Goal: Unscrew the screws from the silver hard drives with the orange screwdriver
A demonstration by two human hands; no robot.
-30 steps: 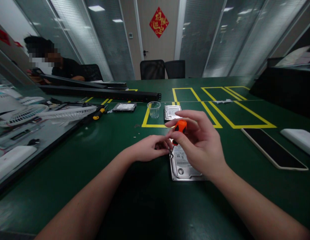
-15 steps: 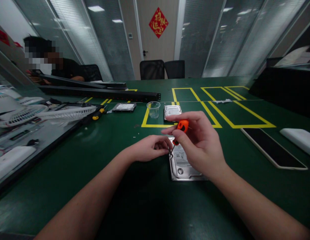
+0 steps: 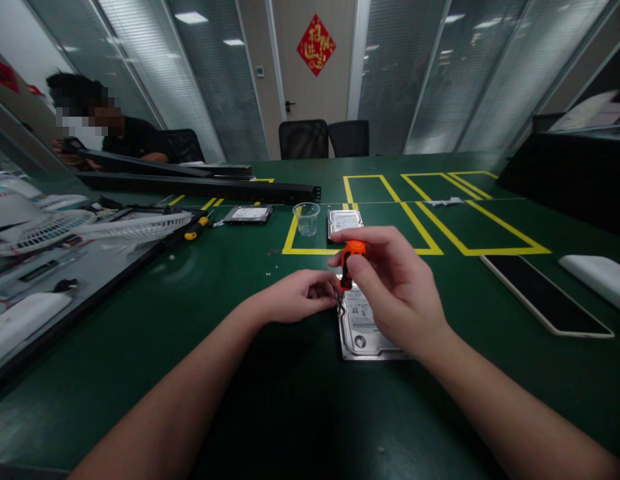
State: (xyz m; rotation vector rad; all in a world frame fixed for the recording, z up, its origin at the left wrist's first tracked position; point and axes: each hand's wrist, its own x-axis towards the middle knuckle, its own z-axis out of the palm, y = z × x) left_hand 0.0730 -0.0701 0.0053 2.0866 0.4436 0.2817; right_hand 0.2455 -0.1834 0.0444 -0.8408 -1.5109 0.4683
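A silver hard drive [image 3: 363, 323] with a white label lies flat on the green table, partly covered by my right hand [image 3: 403, 290]. That hand is closed on an orange-and-black screwdriver [image 3: 347, 267], its thumb and fingers round the handle. The screwdriver points down, its thin shaft reaching the left edge of the drive. My left hand [image 3: 303, 295] rests at that edge, fingers curled and pinched together beside the shaft. What lies between its fingertips is hidden.
Beyond my hands stand a clear plastic cup [image 3: 307, 220] and a second hard drive [image 3: 344, 221]; a third drive [image 3: 249, 214] lies left. A yellow-black screwdriver [image 3: 196, 228] sits by a cluttered tray [image 3: 140, 263]. A phone [image 3: 545, 293] lies right. A person [image 3: 135, 137] sits far left.
The screwdriver's handle has swung left and turned in my right hand, now standing more upright. My right fingers have shifted slightly; the left hand stays at the drive's edge.
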